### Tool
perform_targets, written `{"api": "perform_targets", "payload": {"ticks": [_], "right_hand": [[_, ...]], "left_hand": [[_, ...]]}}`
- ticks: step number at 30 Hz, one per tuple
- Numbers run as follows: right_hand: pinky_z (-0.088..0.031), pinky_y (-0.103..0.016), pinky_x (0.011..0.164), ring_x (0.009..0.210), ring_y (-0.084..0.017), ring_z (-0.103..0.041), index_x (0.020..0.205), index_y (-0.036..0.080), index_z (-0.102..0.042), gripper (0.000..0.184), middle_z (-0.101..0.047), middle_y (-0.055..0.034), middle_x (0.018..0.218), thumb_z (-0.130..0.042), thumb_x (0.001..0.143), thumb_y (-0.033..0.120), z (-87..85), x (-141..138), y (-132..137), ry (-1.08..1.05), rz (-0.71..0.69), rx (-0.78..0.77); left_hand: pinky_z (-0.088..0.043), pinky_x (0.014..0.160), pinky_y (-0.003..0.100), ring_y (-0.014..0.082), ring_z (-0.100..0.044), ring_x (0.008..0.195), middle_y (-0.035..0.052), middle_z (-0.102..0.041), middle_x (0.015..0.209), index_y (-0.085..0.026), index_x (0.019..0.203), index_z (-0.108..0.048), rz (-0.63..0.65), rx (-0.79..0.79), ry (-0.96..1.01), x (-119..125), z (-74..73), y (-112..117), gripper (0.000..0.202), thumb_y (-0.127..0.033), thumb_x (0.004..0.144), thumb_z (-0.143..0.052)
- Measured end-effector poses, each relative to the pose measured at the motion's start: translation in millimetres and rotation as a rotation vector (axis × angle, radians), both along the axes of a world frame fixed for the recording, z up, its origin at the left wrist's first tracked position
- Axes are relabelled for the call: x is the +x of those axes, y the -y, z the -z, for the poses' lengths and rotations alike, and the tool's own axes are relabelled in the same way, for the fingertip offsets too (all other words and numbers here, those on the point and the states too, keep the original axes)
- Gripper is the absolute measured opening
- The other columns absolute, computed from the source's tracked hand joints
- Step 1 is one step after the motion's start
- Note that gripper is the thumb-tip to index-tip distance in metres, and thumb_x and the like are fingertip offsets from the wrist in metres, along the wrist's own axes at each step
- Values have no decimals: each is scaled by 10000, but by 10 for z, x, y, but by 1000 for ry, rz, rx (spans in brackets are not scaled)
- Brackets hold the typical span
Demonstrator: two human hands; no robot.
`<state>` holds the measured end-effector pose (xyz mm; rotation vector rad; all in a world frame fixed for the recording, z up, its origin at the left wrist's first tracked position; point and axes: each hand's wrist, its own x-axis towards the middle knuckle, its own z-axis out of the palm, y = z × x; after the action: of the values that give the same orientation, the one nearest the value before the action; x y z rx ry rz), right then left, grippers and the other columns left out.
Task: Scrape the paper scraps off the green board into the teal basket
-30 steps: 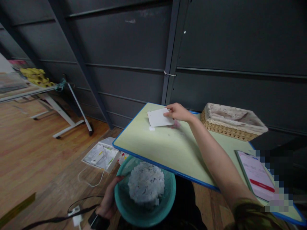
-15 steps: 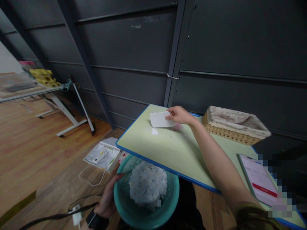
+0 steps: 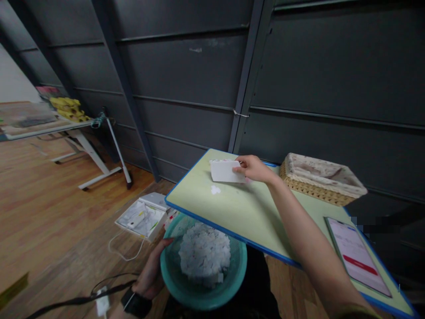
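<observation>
One flat white card (image 3: 226, 172), smooth & approx. rectangular, is held tilted over the pale-green tabletop (image 3: 239, 212) w/ blue edge, pinched btwn thumb and fingers of the R hand (image 3: 254, 168); whether it touches the table, can't tell. Just in front of it lie a few white scraps (image 3: 215, 190). Nearer to the body is a round, plastic-looking green basin (image 3: 204, 302) w/ a rough heap of white paper pieces (image 3: 205, 252) inside; the L hand (image 3: 153, 270) grips its rim, thumb over the edge. To the right are a woven basket (image 3: 322, 181) w/ cloth lining and, closer, a phone (image 3: 358, 259) w/ lit screen. Behind is a dark, ribbed wall (image 3: 186, 75). Compared w/ 1 sec. ago, the card is more tilted & the patch of scraps is bigger.
</observation>
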<state>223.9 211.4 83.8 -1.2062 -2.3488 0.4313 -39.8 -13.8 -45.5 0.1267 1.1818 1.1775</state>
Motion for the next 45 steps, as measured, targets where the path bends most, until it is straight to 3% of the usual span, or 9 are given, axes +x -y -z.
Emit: {"api": "perform_targets", "payload": {"ticks": [4,9,16,24,31,38,42,45], "right_hand": [[-325,-277,615,690,-200,-582,854,172,-635,175,-677,-87,787,-478,858,248,284,41,407,10,127,175],[-332,-302,601,664,-251,-626,936,209,-634,267,-685,-97,741,-372,921,260,653,45,940,85,233,153],[-400,-305,625,652,-247,-644,1003,245,-632,267,-691,-63,742,-391,923,327,760,110,1317,-59,304,150],[-437,-307,635,647,-232,-646,988,261,-638,256,-704,-50,773,-415,922,366,861,61,1487,-154,286,108],[-445,-303,653,663,-227,-647,963,248,-645,239,-704,-53,777,-429,919,342,829,13,1504,-176,275,94],[-418,-267,609,594,-187,-618,985,189,-665,256,-698,-46,731,-460,920,326,936,-45,1492,-280,295,203],[-405,-247,592,579,-164,-608,970,189,-674,248,-700,-37,737,-465,927,314,968,-101,1545,-268,211,174],[-402,-241,583,577,-162,-608,962,193,-676,243,-695,-30,719,-472,924,319,957,-65,1532,-285,230,190]], "left_hand": [[-584,585,334,224,-721,579,61,-775,650,-118,955,-704,14,36,-22,4,-26,8,177,-167,819,-602],[-537,474,285,176,-647,449,33,-722,535,-155,700,-668,58,69,-65,0,-80,29,148,-181,820,-587],[-565,547,318,192,-670,485,33,-737,565,-149,732,-675,86,136,34,-32,-30,17,132,-156,812,-570],[-579,712,357,249,-751,734,66,-792,702,-124,843,-698,137,165,97,-62,-2,29,123,-163,798,-589],[-569,639,334,249,-743,691,55,-760,606,-145,717,-671,181,178,68,-93,3,25,112,-174,795,-595],[-566,618,327,234,-732,638,68,-774,654,-135,761,-677,150,174,29,-73,-10,27,109,-163,796,-578],[-568,576,345,233,-712,564,69,-766,628,-136,758,-671,154,148,16,-76,-22,30,97,-169,787,-584],[-562,534,340,220,-687,497,59,-749,582,-142,744,-664,149,136,4,-79,-37,34,103,-167,793,-576]]}}
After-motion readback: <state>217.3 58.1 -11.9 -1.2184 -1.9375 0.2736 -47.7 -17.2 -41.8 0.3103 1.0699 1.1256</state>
